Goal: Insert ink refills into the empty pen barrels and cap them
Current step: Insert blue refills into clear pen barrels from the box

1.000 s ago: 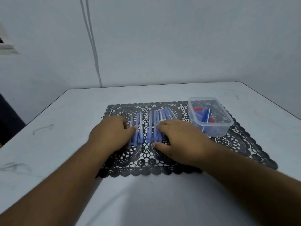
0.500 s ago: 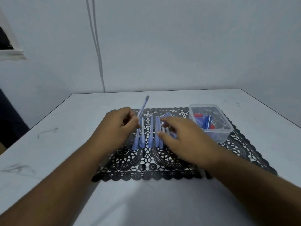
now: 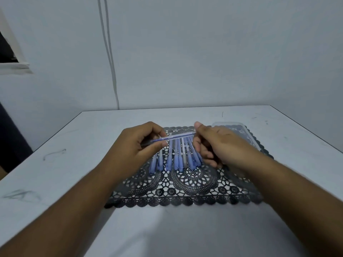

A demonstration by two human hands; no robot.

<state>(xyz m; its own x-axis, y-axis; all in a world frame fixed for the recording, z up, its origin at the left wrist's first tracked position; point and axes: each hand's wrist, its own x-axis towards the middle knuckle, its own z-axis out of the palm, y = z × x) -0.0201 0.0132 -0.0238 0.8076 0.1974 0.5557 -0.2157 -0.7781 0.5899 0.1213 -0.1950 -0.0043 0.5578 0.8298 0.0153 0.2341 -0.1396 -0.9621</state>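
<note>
Both hands are raised just above the middle of the black lace mat (image 3: 185, 190), which lies near the centre of the pale surface (image 3: 185, 229). The left hand (image 3: 137, 147) has its fingers curled and pinches one end of a thin blue pen barrel (image 3: 174, 137) between thumb and forefinger. The right hand (image 3: 217, 143) pinches the barrel's other end, its remaining fingers curled under. The barrel lies almost level between them, crosswise over a row of blue pens (image 3: 176, 156) that rests on the mat and fans toward the near edge. A clear plastic container (image 3: 241, 128) stands on the mat toward its far right corner, partly hidden behind the right hand; its contents are too blurred to tell.
</note>
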